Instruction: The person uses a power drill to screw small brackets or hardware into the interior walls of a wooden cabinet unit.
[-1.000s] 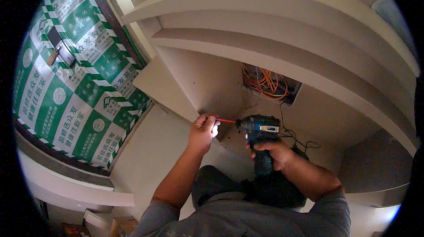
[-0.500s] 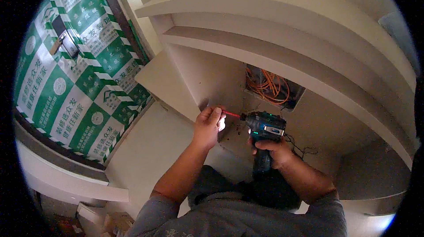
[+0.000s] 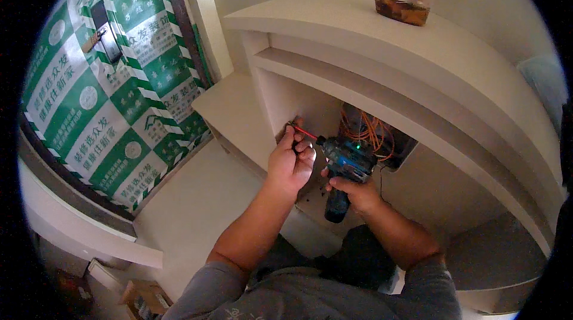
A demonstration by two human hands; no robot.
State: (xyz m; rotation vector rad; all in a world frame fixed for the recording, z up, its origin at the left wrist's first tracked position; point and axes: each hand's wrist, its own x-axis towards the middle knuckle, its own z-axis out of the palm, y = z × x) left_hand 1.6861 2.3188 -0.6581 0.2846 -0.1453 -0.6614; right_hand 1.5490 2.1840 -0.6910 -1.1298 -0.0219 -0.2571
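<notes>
My right hand (image 3: 355, 192) is wrapped around the grip of a dark blue and black cordless driver (image 3: 348, 162). From its chuck a long red bit (image 3: 307, 133) points left toward the cabinet's inner side panel (image 3: 280, 96). At the far end of the bit, the fingers of my left hand (image 3: 291, 159) are closed in a pinch; something small and dark shows there, too small to name. Both hands are inside the cabinet opening, close to its left side. A small green light glows on the driver.
Orange cables (image 3: 373, 132) lie coiled in a wall recess behind the driver. Above my hands runs the curved cabinet top (image 3: 334, 7), bearing a clear plastic bottle (image 3: 403, 7) with brown contents. A door (image 3: 113, 105) in green-and-white covering stands left; a cardboard box (image 3: 143, 296) sits lower left.
Both hands and the driver have shifted slightly up and left toward the side panel, the driver tilting more. The view has moved, showing more of the cabinet top and bottle.
</notes>
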